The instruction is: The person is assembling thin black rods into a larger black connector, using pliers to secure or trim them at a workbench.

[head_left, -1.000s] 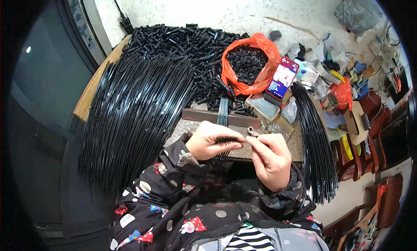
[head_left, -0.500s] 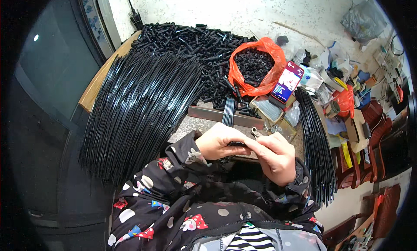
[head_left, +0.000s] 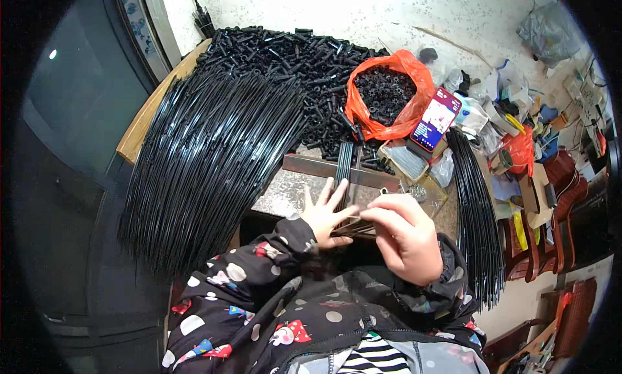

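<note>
My left hand (head_left: pixel 325 220) lies low over the worktop with its fingers spread, their tips touching a small bundle of thin black rods (head_left: pixel 344 163). The rods rest across a brown metal bar (head_left: pixel 311 164) and run toward me under that hand. To the right, my right hand (head_left: pixel 409 239) is raised with thumb and fingers pinched together. Whatever is in the pinch is hidden or too small to name. Between the hands, the rods' near ends (head_left: pixel 355 227) look blurred.
A wide pile of long black rods (head_left: pixel 207 173) covers the left; another bundle (head_left: pixel 476 225) hangs at the right. Behind are heaped black tubular parts (head_left: pixel 272 56), a red plastic bag (head_left: pixel 356 118) of small black pieces, a lit phone (head_left: pixel 433 123) and an open box (head_left: pixel 405 161).
My hands were together over the rods and have parted. The left has opened and spread its fingers across the bundle; the right has separated from it, still pinched. The view has shifted slightly.
</note>
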A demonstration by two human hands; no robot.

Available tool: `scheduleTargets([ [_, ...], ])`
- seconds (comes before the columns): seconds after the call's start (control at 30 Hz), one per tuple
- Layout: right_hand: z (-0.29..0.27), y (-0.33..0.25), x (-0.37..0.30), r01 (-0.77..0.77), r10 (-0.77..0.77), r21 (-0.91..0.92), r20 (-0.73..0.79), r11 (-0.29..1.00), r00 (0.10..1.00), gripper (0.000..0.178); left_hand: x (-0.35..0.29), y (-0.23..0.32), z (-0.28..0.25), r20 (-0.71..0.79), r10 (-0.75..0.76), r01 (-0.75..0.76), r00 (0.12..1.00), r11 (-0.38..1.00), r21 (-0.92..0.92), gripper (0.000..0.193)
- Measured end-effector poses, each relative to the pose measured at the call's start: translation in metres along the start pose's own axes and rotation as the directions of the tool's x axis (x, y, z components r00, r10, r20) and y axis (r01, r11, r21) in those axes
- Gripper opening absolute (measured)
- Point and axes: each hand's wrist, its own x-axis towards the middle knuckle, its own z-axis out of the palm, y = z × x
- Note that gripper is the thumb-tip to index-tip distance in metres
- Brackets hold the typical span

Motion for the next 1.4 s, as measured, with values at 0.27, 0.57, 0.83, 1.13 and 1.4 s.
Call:
scheduleTargets([
  [0.27, 0.024, -0.013, 0.002, 0.049, -0.192, 0.418, 0.309, 0.907, 0.931, 0.039, 0.01, -0.017, 0.039, -0.069, 0.12, -0.102, 0.99, 0.97, 0.222, 0.092],
  [0.57, 0.044, -0.001, -0.009, -0.122, -0.479, 0.826, 0.432, 0.551, 0.764, 0.02, -0.006, -0.016, 0.003, 0.025, 0.169, -0.17, 0.985, 0.985, 0.031, 0.09],
  [0.83, 0.127, 0.155, -0.023, -0.543, 0.751, 0.744, 0.598, -0.39, 0.279, 0.046, -0.028, -0.016, 0.014, 0.03, 0.205, -0.207, 0.978, 0.977, 0.06, 0.087],
  [1.13, 0.061, 0.206, -0.003, -0.509, 0.542, 0.199, -0.416, 0.838, 0.73, 0.019, -0.027, -0.014, 0.0, 0.048, 0.176, -0.174, 0.983, 0.983, -0.052, 0.098],
  [1.4, 0.107, 0.187, -0.013, -0.834, 0.797, 0.337, 0.286, 0.436, 0.532, 0.033, -0.025, -0.015, 0.005, 0.056, 0.158, -0.154, 0.986, 0.985, -0.075, 0.087],
])
